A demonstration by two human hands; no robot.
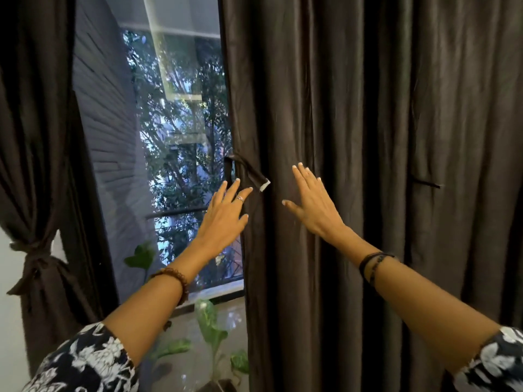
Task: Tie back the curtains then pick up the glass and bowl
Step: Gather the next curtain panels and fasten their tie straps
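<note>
A dark brown right curtain (368, 137) hangs loose and covers the right half of the window. A tie strap (249, 172) of the same cloth juts from its left edge, its pale tip free. A second strap end (426, 183) sticks out farther right. My left hand (226, 216) is open, fingers spread, its fingertips just below the strap. My right hand (311, 202) is open and flat against the curtain folds to the strap's right. The left curtain (34, 137) is gathered and tied with a knot (34, 261). No glass or bowl can be seen.
The window pane (169, 137) between the curtains shows trees and a slatted wall outside. Green leafy plants (209, 323) stand on the floor below the window, close to the right curtain's edge. A white wall (11, 321) is at the far left.
</note>
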